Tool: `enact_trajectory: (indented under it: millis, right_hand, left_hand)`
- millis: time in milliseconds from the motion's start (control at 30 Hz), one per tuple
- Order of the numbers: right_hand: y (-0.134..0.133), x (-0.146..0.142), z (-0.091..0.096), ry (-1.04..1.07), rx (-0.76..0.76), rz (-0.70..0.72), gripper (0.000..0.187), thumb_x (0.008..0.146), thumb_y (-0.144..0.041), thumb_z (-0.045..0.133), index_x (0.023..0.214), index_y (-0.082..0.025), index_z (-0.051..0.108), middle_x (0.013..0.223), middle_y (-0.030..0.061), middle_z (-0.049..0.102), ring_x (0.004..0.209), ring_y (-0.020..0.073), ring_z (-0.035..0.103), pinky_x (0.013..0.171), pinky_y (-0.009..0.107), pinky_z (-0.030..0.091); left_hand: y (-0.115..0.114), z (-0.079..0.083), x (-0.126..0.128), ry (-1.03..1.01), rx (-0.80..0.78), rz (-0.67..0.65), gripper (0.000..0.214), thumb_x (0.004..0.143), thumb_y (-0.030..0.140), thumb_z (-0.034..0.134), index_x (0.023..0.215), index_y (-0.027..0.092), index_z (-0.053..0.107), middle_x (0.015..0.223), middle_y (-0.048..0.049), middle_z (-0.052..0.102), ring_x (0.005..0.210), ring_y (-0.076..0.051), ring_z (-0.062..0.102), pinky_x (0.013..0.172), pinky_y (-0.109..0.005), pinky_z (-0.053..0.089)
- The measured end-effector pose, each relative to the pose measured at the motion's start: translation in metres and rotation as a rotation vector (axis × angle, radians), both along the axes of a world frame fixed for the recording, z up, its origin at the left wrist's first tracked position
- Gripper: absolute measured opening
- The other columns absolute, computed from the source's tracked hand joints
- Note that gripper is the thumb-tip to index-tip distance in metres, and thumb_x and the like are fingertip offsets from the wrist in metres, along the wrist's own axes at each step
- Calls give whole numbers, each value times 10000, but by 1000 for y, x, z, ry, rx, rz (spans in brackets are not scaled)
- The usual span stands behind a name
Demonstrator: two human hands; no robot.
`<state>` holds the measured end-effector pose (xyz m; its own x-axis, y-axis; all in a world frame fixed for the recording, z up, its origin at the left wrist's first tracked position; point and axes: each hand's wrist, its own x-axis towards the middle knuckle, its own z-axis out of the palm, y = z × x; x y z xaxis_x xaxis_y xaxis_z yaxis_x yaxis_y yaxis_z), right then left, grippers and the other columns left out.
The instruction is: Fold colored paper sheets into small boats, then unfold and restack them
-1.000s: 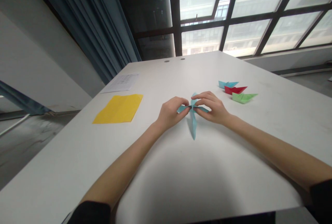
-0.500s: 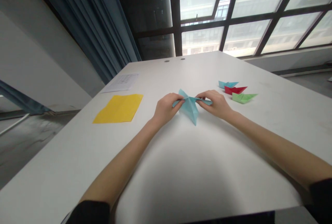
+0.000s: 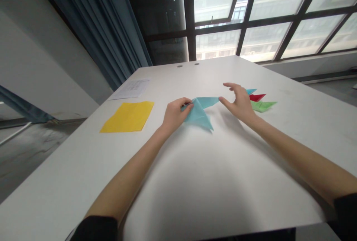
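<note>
Big white table (image 3: 206, 181) takes up most of the scene, running back to a dark-framed window (image 3: 217, 44) at the far side; a blue curtain (image 3: 108, 21) hangs in folds at the far left, and a grey, marbled-looking floor (image 3: 25, 151) shows past the left edge.

The piece in hand is light-blue folded paper (image 3: 198, 116), thin and creased, with pointed flaps; it sits mid-table, between the two hands; the left hand (image 3: 174, 113) has its left flap pinched between thumb and fingers; the right hand (image 3: 240, 103) is spread, thumb tip right by the right-hand point, can't tell if it's touching; so only the left one clearly has a grip.

Over on the left there's a flat yellow sheet (image 3: 128, 117), slightly wavy along its left side, with a printed page (image 3: 131, 89) farther back near the table's left edge; just past the right hand sit three folded paper shapes, blue (image 3: 251, 91), red (image 3: 257, 97) and green (image 3: 263, 106), boat-like with sharp tips, the blue and red partly hidden by the hand; white tabletop separates the yellow sheet from the left hand, and more of it stretches between the forearms toward the near edge.
</note>
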<state>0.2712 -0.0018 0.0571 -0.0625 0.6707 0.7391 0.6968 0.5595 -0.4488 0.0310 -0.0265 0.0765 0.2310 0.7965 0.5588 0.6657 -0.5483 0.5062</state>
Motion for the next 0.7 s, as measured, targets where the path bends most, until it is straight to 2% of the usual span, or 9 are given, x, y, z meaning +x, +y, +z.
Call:
enact_trajectory:
  millis: [67, 133, 200, 267, 333, 400, 567, 700]
  right_hand:
    - [5, -1, -7, 208, -215, 11, 581, 685, -432, 621, 1184, -212, 423, 1148, 114, 551, 914, 241, 559, 741, 400, 451]
    - [8, -4, -15, 413, -526, 68, 605, 678, -432, 625, 1188, -198, 399, 1024, 96, 602, 816, 202, 587, 688, 356, 472]
    - [8, -8, -21, 547, -820, 199, 506, 707, -391, 605, 1134, -172, 447, 879, 74, 635, 742, 170, 595, 660, 313, 477]
    - [5, -13, -25, 599, -1005, 364, 352, 721, -345, 594, 1019, -165, 536, 805, 57, 643, 706, 150, 592, 638, 275, 476]
    - [1, -18, -26, 629, -1071, 487, 242, 715, -312, 603, 913, -174, 590, 812, 47, 651, 709, 141, 590, 634, 253, 475]
    - [-3, -22, -26, 691, -1059, 555, 206, 702, -279, 616, 884, -183, 604, 849, 40, 662, 728, 143, 596, 650, 251, 478]
    - [-4, -24, -17, 898, -998, 640, 218, 677, -164, 582, 893, -179, 604, 800, 23, 676, 662, 131, 608, 617, 241, 487]
    - [-4, -20, -11, 983, -1008, 690, 190, 704, -178, 539, 882, -190, 605, 799, 15, 676, 641, 104, 610, 570, 192, 487]
  left_hand:
    - [2, -2, 0, -119, -32, 21, 151, 761, 286, 539, 802, 173, 630, 760, -11, 647, 664, -122, 554, 645, -231, 419]
    - [4, -4, 0, -224, -61, 23, 162, 756, 302, 549, 807, 168, 624, 758, -6, 638, 628, -106, 533, 612, -218, 411]
    - [6, -6, 0, -305, -93, 3, 178, 753, 318, 556, 819, 163, 614, 767, -6, 631, 590, -89, 509, 574, -205, 398]
    - [7, -9, 0, -340, -130, -29, 191, 747, 330, 565, 826, 161, 603, 776, -7, 624, 553, -76, 485, 533, -194, 381]
    - [7, -10, 2, -329, -158, -54, 193, 742, 334, 569, 826, 162, 597, 782, -8, 619, 528, -68, 468, 506, -187, 366]
    - [6, -11, 3, -302, -171, -65, 185, 743, 329, 565, 827, 166, 592, 785, -7, 615, 520, -65, 463, 498, -187, 361]
    - [2, -10, 5, -260, -185, -22, 159, 740, 314, 554, 802, 170, 583, 764, 4, 607, 486, -59, 454, 488, -193, 351]
    - [0, -8, 4, -227, -193, 53, 149, 727, 314, 562, 764, 171, 579, 664, 21, 581, 465, -66, 453, 471, -197, 328]
